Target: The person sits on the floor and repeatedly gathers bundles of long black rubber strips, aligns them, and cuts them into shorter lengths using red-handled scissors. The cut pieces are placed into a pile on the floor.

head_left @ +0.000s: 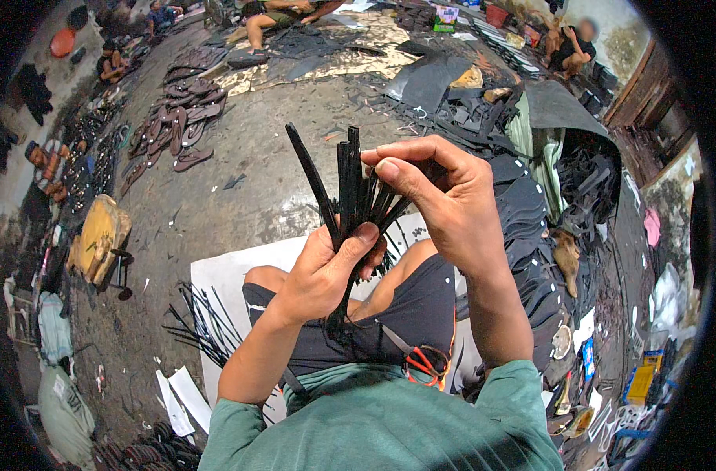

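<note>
In front of my lap, my left hand (318, 271) is closed around a bundle of thin black strips (348, 180), its thumb pressed across them. The strips stand roughly upright, and one leans out to the left. On the bundle's right side my right hand (464, 200) has thumb and forefinger drawn together at the upper ends of the fanned strips; its other fingers are partly hidden. More black strips (205, 322) lie loose over the left edge of a white sheet (224, 267) beneath me. Scissors with orange handles (427, 365) rest on my lap.
Dark flip-flops (181, 118) are heaped at the far left, with a wooden block (102, 235) nearer. Overlapping black sole-shaped sheets (523, 228) lie along my right, beside an open sack (550, 149) of black scraps. Other people sit around the room's far side.
</note>
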